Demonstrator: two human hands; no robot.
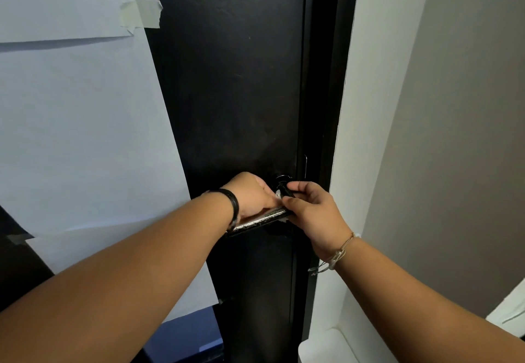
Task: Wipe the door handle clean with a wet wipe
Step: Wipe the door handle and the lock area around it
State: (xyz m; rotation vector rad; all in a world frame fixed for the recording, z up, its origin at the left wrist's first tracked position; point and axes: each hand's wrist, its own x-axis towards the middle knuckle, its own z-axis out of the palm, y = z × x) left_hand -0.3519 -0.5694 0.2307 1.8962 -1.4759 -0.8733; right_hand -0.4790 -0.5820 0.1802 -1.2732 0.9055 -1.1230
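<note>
— Door handle (260,220) sits at six o'clock on the black door (227,92), as I see it from the head view.
— And the hands?
— My left hand (251,195) curls over its top; my right hand (314,209) pinches a scrap of white wipe (278,193) by the lock (282,181).

A: so where's everything sitting?
B: door handle (260,220) is low on the door (227,92), near its right edge. left hand (251,195) on top of it, right hand (315,212) at its right end. paper sheets (79,121) taped to the left, wall (426,135) off right.
</note>
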